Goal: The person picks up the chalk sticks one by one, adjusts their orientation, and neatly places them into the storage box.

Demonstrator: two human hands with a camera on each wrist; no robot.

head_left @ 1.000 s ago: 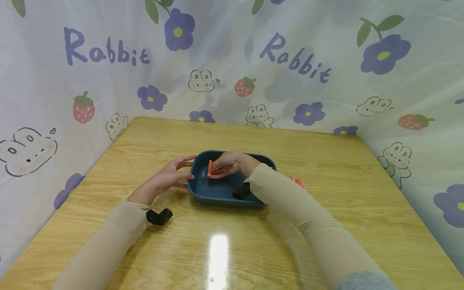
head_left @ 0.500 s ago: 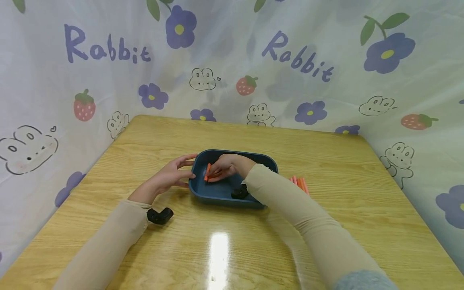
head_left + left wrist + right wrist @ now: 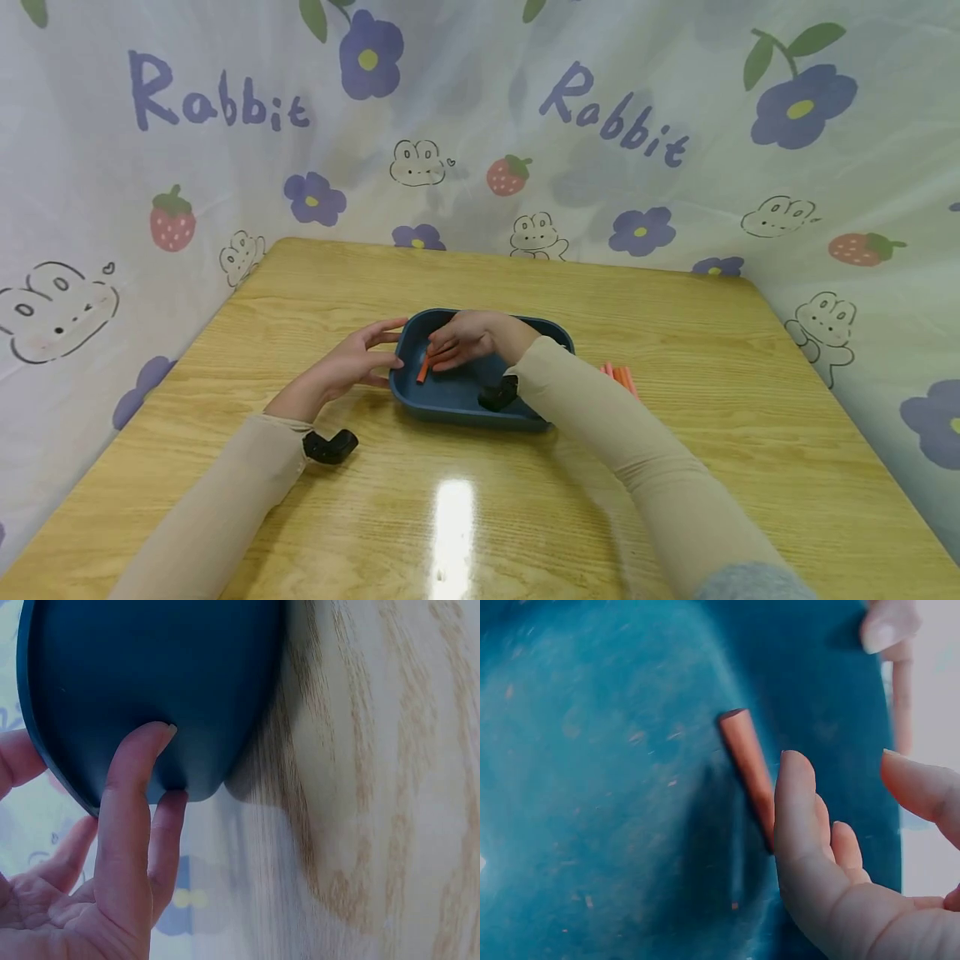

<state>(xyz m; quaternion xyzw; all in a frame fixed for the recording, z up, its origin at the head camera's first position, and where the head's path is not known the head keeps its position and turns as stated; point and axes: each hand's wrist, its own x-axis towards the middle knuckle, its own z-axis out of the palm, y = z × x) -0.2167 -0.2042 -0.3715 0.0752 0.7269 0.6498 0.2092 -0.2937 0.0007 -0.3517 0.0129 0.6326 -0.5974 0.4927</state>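
Observation:
An orange stick [image 3: 423, 369], short and round with a flat end, lies on the floor of a dark blue tray [image 3: 468, 421] near its left end. Over it is my right hand [image 3: 465, 340], fingers and thumb apart, nothing between them. In the right wrist view the stick [image 3: 748, 765] passes behind the fingertips of my right hand [image 3: 832, 870]. My left hand [image 3: 337, 367] touches the tray's left end with spread fingers. The left wrist view has fingertips of that hand [image 3: 124, 855] against the outside of the tray wall [image 3: 187, 682].
Several pink and orange sticks [image 3: 619, 377] lie on the wooden table [image 3: 337, 533] to the right of the tray, partly behind my right sleeve [image 3: 600, 425]. A printed cloth [image 3: 480, 100] hangs round the back and sides of the table.
The orange stick was between my right fingers and has gone down onto the tray floor. Those fingers have let it go and spread apart. My left hand stays at the tray's end.

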